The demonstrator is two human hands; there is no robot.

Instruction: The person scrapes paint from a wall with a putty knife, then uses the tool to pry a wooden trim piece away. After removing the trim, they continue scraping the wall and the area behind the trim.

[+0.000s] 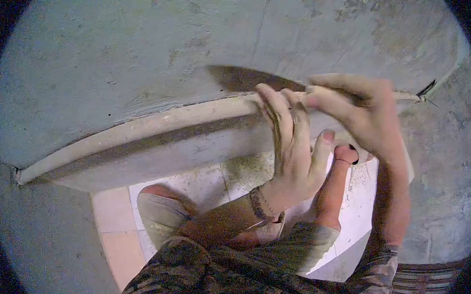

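A long off-white rounded strip, curved by the lens, runs across the grey wall in front of me. My left hand reaches up to it with fingers stretched out, fingertips at its upper edge and the thumb held apart. Close on the right, my right hand is bent, thumb and fingers drawn together over the same strip and blurred by motion. I cannot tell what sits in its pinch. A dark brown pointed shape lies against the wall just above both hands.
Scuffed grey-green wall fills the far side. Below, my legs and one foot stand over white floor tiles strewn with specks; pinkish tiles lie to the left. At lower right is a dark slatted grille.
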